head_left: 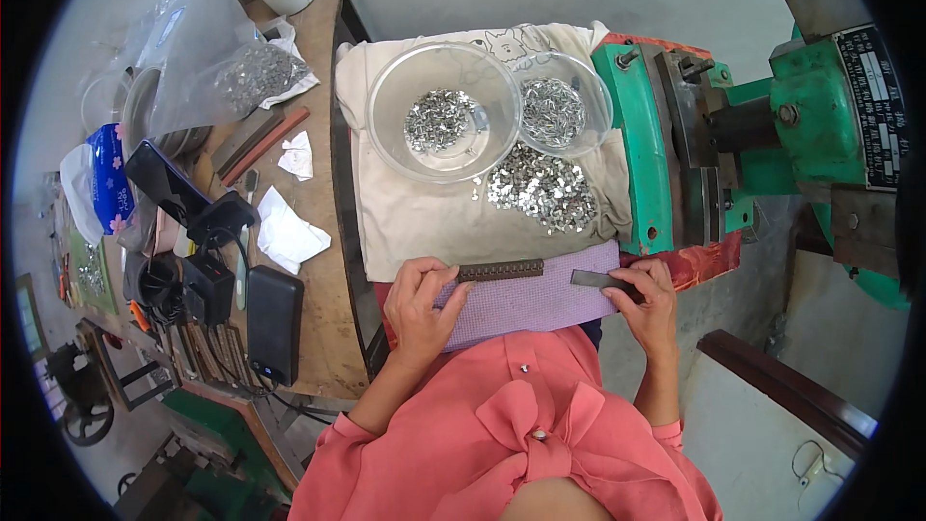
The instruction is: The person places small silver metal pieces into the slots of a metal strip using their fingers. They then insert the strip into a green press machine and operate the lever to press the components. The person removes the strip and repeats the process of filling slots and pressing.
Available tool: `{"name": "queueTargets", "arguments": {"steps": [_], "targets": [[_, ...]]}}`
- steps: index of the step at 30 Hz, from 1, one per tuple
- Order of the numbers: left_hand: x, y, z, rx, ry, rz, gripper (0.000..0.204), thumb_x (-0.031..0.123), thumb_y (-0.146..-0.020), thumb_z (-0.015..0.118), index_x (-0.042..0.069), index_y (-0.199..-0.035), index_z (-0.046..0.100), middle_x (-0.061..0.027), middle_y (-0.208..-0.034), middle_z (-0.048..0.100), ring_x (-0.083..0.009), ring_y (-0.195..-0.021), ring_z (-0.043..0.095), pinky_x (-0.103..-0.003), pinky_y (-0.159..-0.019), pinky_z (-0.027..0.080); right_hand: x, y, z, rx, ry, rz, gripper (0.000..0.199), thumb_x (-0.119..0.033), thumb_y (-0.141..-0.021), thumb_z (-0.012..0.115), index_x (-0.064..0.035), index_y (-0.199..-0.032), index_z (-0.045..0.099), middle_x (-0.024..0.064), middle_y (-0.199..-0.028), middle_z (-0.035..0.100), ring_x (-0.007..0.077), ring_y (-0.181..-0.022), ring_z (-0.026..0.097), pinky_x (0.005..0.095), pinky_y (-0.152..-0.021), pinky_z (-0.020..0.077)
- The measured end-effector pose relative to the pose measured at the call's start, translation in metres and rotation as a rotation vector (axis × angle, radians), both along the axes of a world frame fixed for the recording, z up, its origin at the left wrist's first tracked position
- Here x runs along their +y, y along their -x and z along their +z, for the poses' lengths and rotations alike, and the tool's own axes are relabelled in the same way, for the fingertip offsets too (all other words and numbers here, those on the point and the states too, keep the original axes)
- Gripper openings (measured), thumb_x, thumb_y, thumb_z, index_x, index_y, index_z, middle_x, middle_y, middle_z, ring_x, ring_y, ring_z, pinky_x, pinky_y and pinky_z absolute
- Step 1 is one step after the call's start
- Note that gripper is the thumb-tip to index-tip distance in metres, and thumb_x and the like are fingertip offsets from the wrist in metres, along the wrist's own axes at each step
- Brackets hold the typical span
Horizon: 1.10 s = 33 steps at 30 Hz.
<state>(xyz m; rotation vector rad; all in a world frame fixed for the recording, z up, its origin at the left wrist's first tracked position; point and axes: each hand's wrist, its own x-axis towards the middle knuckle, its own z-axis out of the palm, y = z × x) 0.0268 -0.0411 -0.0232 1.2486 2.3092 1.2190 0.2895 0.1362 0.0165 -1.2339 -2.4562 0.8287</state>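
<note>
My left hand (421,304) is closed round the left end of a dark slotted metal bar (502,270) with a row of small notches along it. The bar lies level over a purple woven mat (526,307). In my right hand (650,301) a short flat grey metal strip (590,279) is pinched between thumb and fingers, its free end toward the slotted bar but apart from it. Beyond the hands, a loose pile of small shiny metal pieces (542,188) lies on a beige cloth (415,222). Behind it are a large clear tub (378,140) and a smaller clear tub (603,96), both holding small metal parts.
A green machine (625,150) with a steel vise stands close on the right. On the wooden table (328,328) at left lie a black power bank (275,325), a phone (169,180), cables, white paper scraps (289,232) and a plastic bag of metal bits (256,77).
</note>
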Motion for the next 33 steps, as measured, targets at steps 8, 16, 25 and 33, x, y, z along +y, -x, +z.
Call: {"name": "queueTargets", "arguments": {"steps": [8, 16, 25, 33], "targets": [[-0.001, 0.000, -0.002, -0.002, -0.024, 0.000, 0.029, 0.006, -0.070, 0.086, 0.003, -0.095, 0.071, -0.0090, -0.097, 0.064, -0.0262, -0.086, 0.064, -0.035, -0.071, 0.051, -0.002, 0.003, 0.001, -0.025, -0.079, 0.052, 0.031, -0.006, -0.071, 0.084, -0.0034, -0.101, 0.074, 0.0103, -0.095, 0.064, 0.0289, -0.091, 0.059, 0.0384, -0.077, 0.0478], [-0.001, 0.000, -0.002, 0.026, -0.042, -0.026, 0.031, 0.006, -0.069, 0.087, 0.003, -0.096, 0.071, -0.0090, -0.096, 0.064, -0.0257, -0.082, 0.064, -0.035, -0.068, 0.051, -0.005, 0.006, 0.001, 0.000, -0.098, 0.039, 0.028, -0.007, -0.074, 0.083, -0.0025, -0.100, 0.072, 0.0104, -0.094, 0.065, 0.0302, -0.088, 0.059, 0.0407, -0.076, 0.0476], [0.000, 0.001, 0.002, -0.012, -0.022, -0.004, 0.029, 0.007, -0.071, 0.086, 0.004, -0.096, 0.072, -0.0088, -0.096, 0.063, -0.0258, -0.081, 0.064, -0.035, -0.068, 0.051, -0.008, 0.010, 0.000, -0.002, -0.117, 0.032, 0.029, -0.008, -0.072, 0.084, -0.0038, -0.099, 0.072, 0.0096, -0.093, 0.064, 0.0292, -0.087, 0.059, 0.0399, -0.075, 0.0472], [0.004, 0.002, 0.005, -0.015, -0.009, -0.004, 0.029, 0.009, -0.072, 0.086, 0.005, -0.097, 0.072, -0.0089, -0.097, 0.064, -0.0263, -0.082, 0.064, -0.036, -0.068, 0.051, -0.013, 0.058, 0.013, 0.118, -0.203, 0.156, 0.020, -0.007, -0.072, 0.085, -0.0080, -0.089, 0.075, 0.0057, -0.087, 0.063, 0.0256, -0.080, 0.059, 0.0366, -0.069, 0.0470]]}}
